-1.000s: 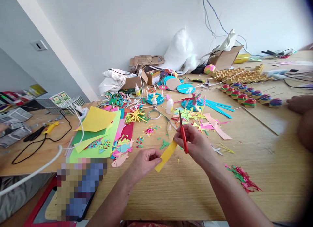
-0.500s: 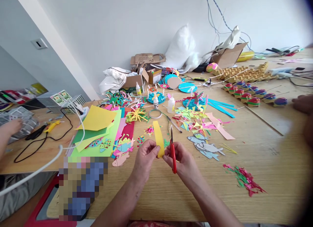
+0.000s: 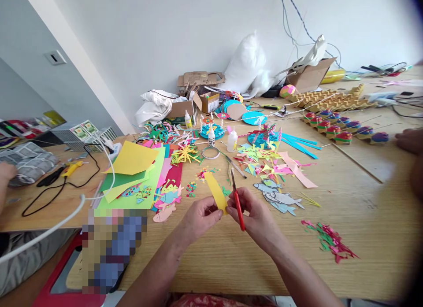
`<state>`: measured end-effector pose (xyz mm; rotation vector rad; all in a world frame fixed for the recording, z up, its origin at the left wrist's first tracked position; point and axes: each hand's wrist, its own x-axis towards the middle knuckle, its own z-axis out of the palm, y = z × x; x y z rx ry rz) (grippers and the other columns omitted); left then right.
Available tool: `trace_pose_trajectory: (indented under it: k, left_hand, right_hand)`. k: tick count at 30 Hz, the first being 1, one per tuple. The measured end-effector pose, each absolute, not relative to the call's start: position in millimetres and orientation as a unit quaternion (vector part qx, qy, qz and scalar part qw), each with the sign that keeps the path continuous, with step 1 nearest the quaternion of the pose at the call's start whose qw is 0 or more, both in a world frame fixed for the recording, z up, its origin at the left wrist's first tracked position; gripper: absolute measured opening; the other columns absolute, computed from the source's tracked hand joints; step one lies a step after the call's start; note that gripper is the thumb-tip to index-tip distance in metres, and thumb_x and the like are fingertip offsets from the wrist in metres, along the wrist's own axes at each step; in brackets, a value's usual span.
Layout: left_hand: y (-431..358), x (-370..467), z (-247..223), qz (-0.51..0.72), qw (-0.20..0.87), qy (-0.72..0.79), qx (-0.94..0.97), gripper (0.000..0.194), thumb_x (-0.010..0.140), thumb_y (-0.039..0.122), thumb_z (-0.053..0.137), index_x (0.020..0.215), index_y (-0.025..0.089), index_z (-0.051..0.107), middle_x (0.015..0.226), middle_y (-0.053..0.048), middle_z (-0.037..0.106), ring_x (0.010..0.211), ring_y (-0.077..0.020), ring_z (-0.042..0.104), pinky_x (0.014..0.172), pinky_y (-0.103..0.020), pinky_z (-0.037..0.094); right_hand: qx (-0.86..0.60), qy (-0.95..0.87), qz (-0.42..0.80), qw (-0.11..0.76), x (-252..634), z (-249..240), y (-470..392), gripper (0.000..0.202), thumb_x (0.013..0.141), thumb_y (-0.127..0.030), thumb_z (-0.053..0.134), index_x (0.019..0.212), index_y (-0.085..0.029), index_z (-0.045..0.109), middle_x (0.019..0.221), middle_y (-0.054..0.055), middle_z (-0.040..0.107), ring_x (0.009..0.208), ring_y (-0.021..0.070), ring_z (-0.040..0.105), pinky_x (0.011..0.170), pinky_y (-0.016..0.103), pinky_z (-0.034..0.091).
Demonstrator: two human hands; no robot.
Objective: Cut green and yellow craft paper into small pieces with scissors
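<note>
A curved yellow paper strip (image 3: 215, 191) is pinched at its lower end in my left hand (image 3: 204, 216), its free end pointing up and away. My right hand (image 3: 249, 208) is closed around red-handled scissors (image 3: 238, 205), blades upward. The fingertips of my right hand also meet the strip's lower edge. Beyond the hands lie small piles of round confetti (image 3: 191, 189) and a roll of tape (image 3: 210, 153). Grey-blue paper fish (image 3: 280, 197) rest right of the scissors.
Coloured paper sheets (image 3: 132, 159) and paper fish lie left; glue bottles (image 3: 232, 141) and paper scraps (image 3: 261, 155) stand or lie beyond. Red and green clippings (image 3: 330, 243) are at right. Another person's hand (image 3: 6, 171) is far left, another (image 3: 408, 142) far right.
The yellow strip has tilted further left at its top. Both hands have shifted slightly right, the scissors turning a little. The other person's hand at far left has moved left.
</note>
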<state>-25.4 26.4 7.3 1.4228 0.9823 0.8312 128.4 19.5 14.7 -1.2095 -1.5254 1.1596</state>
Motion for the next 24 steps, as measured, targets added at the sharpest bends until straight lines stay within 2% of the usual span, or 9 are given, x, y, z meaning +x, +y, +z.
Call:
trace_pose_trajectory:
  k: [5,8,11,15,18,21,24]
  left_hand:
    - [25,-28,17,0.410,0.577,0.454,0.540,0.012,0.069,0.026,0.056,0.069,0.014,0.056,0.057,0.002,0.050,0.054,-0.0091,0.047,0.053,-0.021,0.041]
    - [23,-29,22,0.437,0.606,0.440,0.497,0.016,0.071,0.029,0.056,0.071,0.013,0.055,0.062,0.000,0.054,0.059,-0.0105,0.052,0.056,-0.023,0.046]
    - [23,-27,23,0.442,0.627,0.426,0.479,0.016,0.072,0.029,0.056,0.075,0.013,0.055,0.069,-0.001,0.056,0.061,-0.0108,0.055,0.056,-0.024,0.048]
    - [23,-23,21,0.443,0.636,0.417,0.474,0.017,0.071,0.029,0.057,0.077,0.013,0.055,0.071,-0.002,0.058,0.062,-0.0112,0.056,0.057,-0.024,0.049]
    - [22,-24,21,0.438,0.627,0.425,0.484,0.017,0.071,0.030,0.057,0.074,0.013,0.056,0.068,-0.002,0.058,0.060,-0.0105,0.055,0.056,-0.023,0.047]
    - [20,-26,23,0.393,0.630,0.424,0.518,0.014,0.071,0.027,0.056,0.072,0.013,0.056,0.065,-0.002,0.057,0.058,-0.0105,0.055,0.055,-0.022,0.046]
    - [19,-26,24,0.340,0.631,0.415,0.561,0.010,0.071,0.022,0.054,0.074,0.013,0.057,0.065,-0.001,0.056,0.059,-0.0106,0.054,0.055,-0.022,0.045]
  right_hand:
    - [-0.494,-0.654,0.424,0.385,140,10,0,0.015,0.076,-0.033,0.050,0.069,-0.020,0.045,0.061,-0.003,0.048,0.056,0.0122,0.044,0.052,0.023,0.036]
    - [-0.502,-0.671,0.437,0.327,145,2,-15,0.023,0.082,-0.035,0.041,0.065,-0.020,0.044,0.057,-0.004,0.044,0.053,0.0118,0.041,0.049,0.023,0.032]
    - [-0.498,-0.673,0.448,0.312,143,-4,-23,0.026,0.083,-0.035,0.039,0.062,-0.020,0.041,0.055,-0.004,0.040,0.052,0.0111,0.038,0.048,0.023,0.029]
    - [-0.489,-0.655,0.473,0.328,139,-7,-23,0.027,0.083,-0.035,0.040,0.060,-0.020,0.041,0.053,-0.005,0.038,0.050,0.0104,0.036,0.046,0.022,0.029]
    - [-0.498,-0.604,0.496,0.375,142,-7,-18,0.026,0.081,-0.038,0.043,0.063,-0.020,0.044,0.053,-0.005,0.039,0.049,0.0104,0.038,0.046,0.022,0.033]
    - [-0.504,-0.545,0.508,0.436,147,-3,-9,0.022,0.075,-0.041,0.052,0.070,-0.020,0.047,0.059,-0.003,0.045,0.052,0.0108,0.042,0.046,0.022,0.036]
    - [-0.485,-0.537,0.518,0.457,147,4,0,0.022,0.070,-0.037,0.060,0.075,-0.020,0.049,0.069,-0.001,0.054,0.056,0.0111,0.046,0.047,0.022,0.037]
